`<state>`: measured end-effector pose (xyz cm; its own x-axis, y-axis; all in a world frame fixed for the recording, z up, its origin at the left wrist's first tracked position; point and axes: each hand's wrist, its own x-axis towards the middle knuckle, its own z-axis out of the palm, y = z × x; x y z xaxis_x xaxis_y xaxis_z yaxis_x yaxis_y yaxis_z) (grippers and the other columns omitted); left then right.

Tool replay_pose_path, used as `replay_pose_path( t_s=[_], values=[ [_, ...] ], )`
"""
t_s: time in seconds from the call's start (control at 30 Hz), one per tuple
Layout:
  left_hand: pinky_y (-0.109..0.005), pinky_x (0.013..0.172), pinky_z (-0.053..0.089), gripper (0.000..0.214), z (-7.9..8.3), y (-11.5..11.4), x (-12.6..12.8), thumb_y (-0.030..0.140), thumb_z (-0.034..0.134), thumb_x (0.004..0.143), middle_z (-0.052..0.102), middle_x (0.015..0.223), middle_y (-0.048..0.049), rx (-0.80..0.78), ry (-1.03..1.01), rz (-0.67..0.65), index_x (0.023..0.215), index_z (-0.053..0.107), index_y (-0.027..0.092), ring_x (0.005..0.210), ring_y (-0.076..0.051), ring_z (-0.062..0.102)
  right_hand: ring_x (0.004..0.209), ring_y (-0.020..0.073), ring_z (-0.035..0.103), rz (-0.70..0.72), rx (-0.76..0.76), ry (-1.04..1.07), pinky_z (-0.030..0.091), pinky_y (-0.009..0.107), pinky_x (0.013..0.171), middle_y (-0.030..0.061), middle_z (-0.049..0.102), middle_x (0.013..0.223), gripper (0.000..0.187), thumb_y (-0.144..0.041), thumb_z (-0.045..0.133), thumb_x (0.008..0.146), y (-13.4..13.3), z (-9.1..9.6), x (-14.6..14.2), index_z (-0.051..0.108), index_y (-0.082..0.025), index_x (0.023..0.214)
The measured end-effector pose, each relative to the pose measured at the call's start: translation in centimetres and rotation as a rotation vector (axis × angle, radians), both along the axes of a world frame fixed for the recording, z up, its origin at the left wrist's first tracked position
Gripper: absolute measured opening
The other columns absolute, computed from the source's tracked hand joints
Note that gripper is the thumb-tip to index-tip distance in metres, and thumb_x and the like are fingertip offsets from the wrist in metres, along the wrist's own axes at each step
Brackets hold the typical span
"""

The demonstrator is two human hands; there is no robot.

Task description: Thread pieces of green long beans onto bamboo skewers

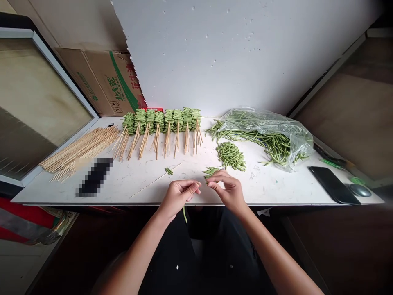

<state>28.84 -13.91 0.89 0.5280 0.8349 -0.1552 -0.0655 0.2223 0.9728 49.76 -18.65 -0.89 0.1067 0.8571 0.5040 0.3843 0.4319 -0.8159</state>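
Observation:
My left hand (182,194) is closed over the table's front edge, with the tail of a long green bean (185,214) hanging below its palm. To its right my right hand (226,187) makes a pinch, its fingertips at a few cut bean pieces (211,170); whether one of them is between the fingers is hard to see. A thin bamboo skewer (149,184) lies slantwise ahead of my left hand, with a few short bean pieces (168,171) threaded near its upper end. A heap of cut bean pieces (231,155) sits beyond my right hand.
Filled bean skewers (169,119) are stacked at the back, sticks toward me. Loose bare skewers (81,149) lie left. Long beans (276,141) spill from a clear plastic bag (296,133) at right. A black phone (333,184) and a mouse (360,190) lie far right.

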Motion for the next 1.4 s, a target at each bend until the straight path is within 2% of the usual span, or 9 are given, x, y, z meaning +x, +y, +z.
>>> replay_pose_path(
  t_s=[0.13, 0.37, 0.47, 0.57, 0.7, 0.87, 1.07, 1.23, 1.4],
  values=[
    [-0.026, 0.060, 0.035, 0.043, 0.1, 1.0, -0.7, 0.046, 0.079, 0.088, 0.070, 0.089, -0.0075, -0.037, 0.019, -0.016, 0.115, 0.080, 0.013, 0.063, -0.008, 0.041, 0.089, 0.0262, 0.063, -0.165, -0.003, -0.330, 0.054, 0.046, 0.082, 0.0076, 0.076, 0.090, 0.019, -0.030, 0.064, 0.102, 1.0, -0.2, 2.2, 0.082, -0.028, 0.107],
    [-0.026, 0.063, 0.036, 0.041, -0.3, 2.2, -0.7, 0.041, 0.074, 0.092, 0.072, 0.097, -0.0096, -0.030, 0.000, -0.075, 0.120, 0.077, 0.011, 0.067, -0.009, 0.047, 0.093, 0.0268, 0.062, -0.050, -0.019, -0.506, 0.054, 0.044, 0.084, 0.0057, 0.078, 0.086, 0.008, -0.023, 0.075, 0.094, 1.8, -1.2, 2.8, 0.082, -0.027, 0.091],
    [-0.026, 0.064, 0.039, 0.044, -0.2, 2.8, -0.6, 0.043, 0.076, 0.091, 0.075, 0.100, -0.0114, -0.022, 0.000, -0.098, 0.123, 0.074, 0.012, 0.067, -0.009, 0.054, 0.093, 0.0267, 0.059, -0.081, -0.020, -0.582, 0.052, 0.045, 0.083, 0.0073, 0.077, 0.092, 0.008, -0.023, 0.076, 0.093, 2.0, -1.3, 2.8, 0.082, -0.026, 0.089],
    [-0.027, 0.066, 0.042, 0.052, 0.1, 3.3, -0.3, 0.043, 0.079, 0.089, 0.078, 0.103, -0.0136, -0.015, -0.003, -0.124, 0.130, 0.067, 0.013, 0.068, -0.012, 0.063, 0.094, 0.0272, 0.060, -0.112, 0.006, -0.549, 0.052, 0.046, 0.085, 0.0093, 0.075, 0.099, 0.008, -0.029, 0.076, 0.094, 2.0, 0.0, 2.4, 0.082, -0.026, 0.098],
    [-0.029, 0.067, 0.046, 0.057, 0.4, 3.4, 0.2, 0.045, 0.081, 0.089, 0.079, 0.098, -0.0130, 0.001, 0.045, -0.149, 0.132, 0.061, 0.014, 0.070, -0.016, 0.071, 0.102, 0.0271, 0.064, 0.044, -0.028, -0.405, 0.054, 0.046, 0.092, 0.0094, 0.076, 0.110, 0.043, -0.038, 0.079, 0.092, 1.6, 2.4, 1.4, 0.071, -0.027, 0.133],
    [-0.027, 0.064, 0.046, 0.058, 0.4, 3.3, 0.9, 0.044, 0.080, 0.090, 0.080, 0.094, -0.0103, 0.027, 0.061, -0.166, 0.135, 0.060, 0.014, 0.070, -0.017, 0.072, 0.093, 0.0240, 0.064, 0.097, 0.037, -0.345, 0.055, 0.042, 0.083, 0.0066, 0.077, 0.093, 0.012, -0.026, 0.070, 0.098, 1.9, 2.8, 0.7, 0.080, -0.027, 0.105],
    [-0.027, 0.062, 0.047, 0.039, 0.8, 3.9, 0.7, 0.046, 0.077, 0.091, 0.080, 0.095, -0.0116, 0.084, 0.109, -0.114, 0.111, 0.076, 0.012, 0.068, -0.016, 0.070, 0.090, 0.0242, 0.063, -0.075, 0.088, -0.319, 0.053, 0.043, 0.082, 0.0068, 0.076, 0.094, 0.015, -0.019, 0.069, 0.099, 2.3, 2.6, 1.4, 0.078, -0.026, 0.107],
    [-0.029, 0.068, 0.053, 0.038, 0.7, 4.0, 0.6, 0.045, 0.077, 0.091, 0.080, 0.092, -0.0101, 0.117, 0.089, -0.079, 0.110, 0.078, 0.012, 0.061, -0.012, 0.063, 0.091, 0.0250, 0.063, 0.002, 0.114, -0.402, 0.054, 0.044, 0.083, 0.0069, 0.074, 0.094, 0.022, -0.023, 0.076, 0.094, 2.3, 2.8, 1.4, 0.078, -0.028, 0.116],
    [-0.024, 0.055, 0.042, 0.038, 0.6, 3.7, 0.8, 0.046, 0.074, 0.093, 0.080, 0.091, -0.0097, 0.172, 0.117, -0.101, 0.113, 0.080, 0.015, 0.061, -0.012, 0.056, 0.087, 0.0234, 0.060, 0.022, 0.160, -0.461, 0.054, 0.041, 0.078, 0.0060, 0.072, 0.089, 0.027, -0.017, 0.074, 0.094, 2.3, 2.7, 0.9, 0.079, -0.030, 0.118]
  ],
)
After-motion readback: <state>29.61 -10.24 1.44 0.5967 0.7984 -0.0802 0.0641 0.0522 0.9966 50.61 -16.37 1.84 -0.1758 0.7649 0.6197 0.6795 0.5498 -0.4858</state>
